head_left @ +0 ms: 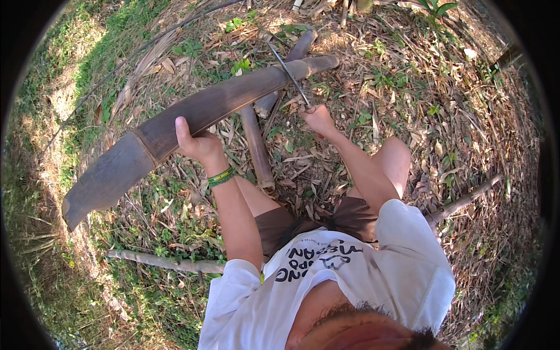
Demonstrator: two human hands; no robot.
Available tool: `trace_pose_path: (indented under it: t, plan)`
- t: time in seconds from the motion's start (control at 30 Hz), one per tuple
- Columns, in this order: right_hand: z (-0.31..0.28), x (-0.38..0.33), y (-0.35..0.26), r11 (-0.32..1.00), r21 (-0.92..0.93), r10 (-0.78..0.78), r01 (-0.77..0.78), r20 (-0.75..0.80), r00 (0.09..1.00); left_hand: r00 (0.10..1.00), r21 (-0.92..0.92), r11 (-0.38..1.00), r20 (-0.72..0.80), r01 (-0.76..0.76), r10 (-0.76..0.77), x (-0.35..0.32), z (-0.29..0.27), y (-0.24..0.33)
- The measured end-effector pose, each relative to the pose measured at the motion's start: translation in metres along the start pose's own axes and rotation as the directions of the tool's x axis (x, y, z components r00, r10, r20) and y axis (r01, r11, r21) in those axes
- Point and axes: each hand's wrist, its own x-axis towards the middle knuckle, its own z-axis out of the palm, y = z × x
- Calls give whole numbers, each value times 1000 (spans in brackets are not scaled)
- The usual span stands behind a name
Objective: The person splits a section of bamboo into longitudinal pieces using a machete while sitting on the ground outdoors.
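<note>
Bamboo [224, 100], long and dark, slanted across the person's front, over leaf-strewn ground [373, 105]. The left hand [201, 146] gripped it near a ringed joint [144, 147], thumb on top. The right hand [322, 121] was closed around a long knife [298, 88], which crossed the bamboo towards its far end. It looked like a cutting step; a clean stroke would call for a steady left grip. No container showed.

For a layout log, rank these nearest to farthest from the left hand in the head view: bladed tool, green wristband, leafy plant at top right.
1. Green wristband: just below the left hand.
2. Bladed tool: to the right, in the right hand.
3. Leafy plant: top right edge.
</note>
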Motion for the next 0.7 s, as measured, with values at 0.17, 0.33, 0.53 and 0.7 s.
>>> trace_pose_path:
  t: [0.17, 0.33, 0.53, 0.7]
  plan:
    - [7, -1, 38, 947, 250, 143, -199, 225, 964, 989, -30, 993, 94, 117, -114, -4, -26, -2]
    - [-19, -28, -30, 981, -18, -192, 192, -170, 967, 985, 7, 1000, 170, 0, -1, -16, -17, 5]
    - [-120, -93, -208, 676, 333, -550, 658, -367, 750, 985, -13, 1000, 172, -22, 23, -37, -6, 11]
    - [-129, -123, -230, 198, 374, -703, 906, -590, 397, 984, 3, 999, 176, -35, 34, -39, -4, 12]
